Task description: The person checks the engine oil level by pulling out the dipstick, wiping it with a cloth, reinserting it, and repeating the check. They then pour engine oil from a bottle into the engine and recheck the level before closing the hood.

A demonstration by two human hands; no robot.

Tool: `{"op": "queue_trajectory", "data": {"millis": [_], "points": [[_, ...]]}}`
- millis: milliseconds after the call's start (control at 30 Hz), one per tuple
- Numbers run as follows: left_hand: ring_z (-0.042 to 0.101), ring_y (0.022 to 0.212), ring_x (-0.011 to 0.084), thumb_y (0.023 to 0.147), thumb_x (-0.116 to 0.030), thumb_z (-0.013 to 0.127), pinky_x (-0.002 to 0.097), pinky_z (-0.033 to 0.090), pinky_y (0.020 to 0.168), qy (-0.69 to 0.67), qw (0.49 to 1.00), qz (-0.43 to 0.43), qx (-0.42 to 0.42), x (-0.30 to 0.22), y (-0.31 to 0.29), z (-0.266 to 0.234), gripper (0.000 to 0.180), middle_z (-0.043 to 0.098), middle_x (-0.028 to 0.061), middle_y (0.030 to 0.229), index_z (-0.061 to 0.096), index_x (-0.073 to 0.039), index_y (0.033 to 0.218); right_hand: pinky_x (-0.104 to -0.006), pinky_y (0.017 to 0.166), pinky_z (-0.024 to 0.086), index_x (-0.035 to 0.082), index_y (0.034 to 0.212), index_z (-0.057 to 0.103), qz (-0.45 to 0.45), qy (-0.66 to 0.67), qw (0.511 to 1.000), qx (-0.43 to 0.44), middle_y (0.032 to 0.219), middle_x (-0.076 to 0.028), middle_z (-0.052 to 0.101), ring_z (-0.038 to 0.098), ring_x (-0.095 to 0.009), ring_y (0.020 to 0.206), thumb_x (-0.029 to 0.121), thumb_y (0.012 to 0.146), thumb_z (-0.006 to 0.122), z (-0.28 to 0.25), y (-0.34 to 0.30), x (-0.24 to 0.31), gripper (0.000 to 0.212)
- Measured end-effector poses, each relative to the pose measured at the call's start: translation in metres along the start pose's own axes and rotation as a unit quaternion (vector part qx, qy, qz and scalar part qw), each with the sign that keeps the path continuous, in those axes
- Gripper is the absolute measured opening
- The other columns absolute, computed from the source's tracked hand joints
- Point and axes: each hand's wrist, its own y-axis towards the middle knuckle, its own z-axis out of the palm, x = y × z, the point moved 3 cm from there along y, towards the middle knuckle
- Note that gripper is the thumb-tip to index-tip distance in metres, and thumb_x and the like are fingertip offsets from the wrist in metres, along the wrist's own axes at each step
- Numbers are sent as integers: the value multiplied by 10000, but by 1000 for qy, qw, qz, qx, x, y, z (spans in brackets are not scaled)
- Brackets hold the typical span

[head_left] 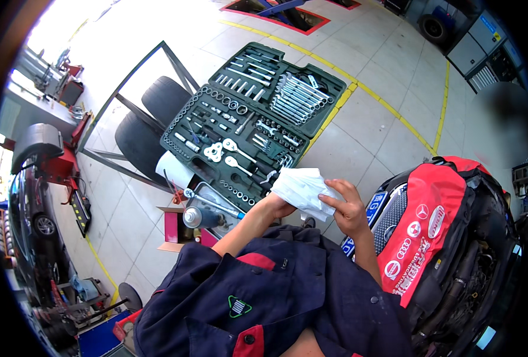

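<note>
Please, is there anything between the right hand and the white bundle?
Nothing visible stands between them: the right hand touches the white bundle at its right side. The left hand is partly hidden by it.

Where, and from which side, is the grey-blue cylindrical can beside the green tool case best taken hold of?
Probably grip the grey-blue cylindrical can around its rounded wall, below its pale round top, coming from the person's near side: the long silver metal ratchet lies along its far side.
</note>
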Motion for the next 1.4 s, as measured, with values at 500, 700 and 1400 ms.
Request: {"op": "queue_trajectory", "data": {"millis": [500, 700, 1400], "points": [[431, 1154, 184, 741, -338, 674, 320, 334, 966, 210, 965, -77, 138, -8, -14, 25, 837, 419, 101, 1294, 238, 6, 1368, -377, 870, 422, 0, 877, 604, 150, 162, 975, 8, 1176, -168, 507, 518, -314, 1041, 71, 669, 653, 11, -10, -9, 225], [434, 1180, 217, 861, -474, 502, 359, 370, 961, 101, 986, -109, 73, 15, -13, 26, 757, 376, 128, 1333, 111, -136, 1414, -287, 674, 478, 6, 1044, 519, 331, 209, 920, -14, 850, -102, 610, 600, -172, 734, 162, 708, 720, 14, -21, -14, 422], [566, 877, 132, 796, -43, 597, 281, 444, 808, 389, 921, 13, -24, 13, 1, 25, 276, 619, 57, 936, 564, 25, 1061, -233, 675, 443, -36, 970, 543, 444, 399, 774, -212, 847, -83, 615, 574, -123, 739, 77, 748, 650, 34, -66, -12, 271]]}}
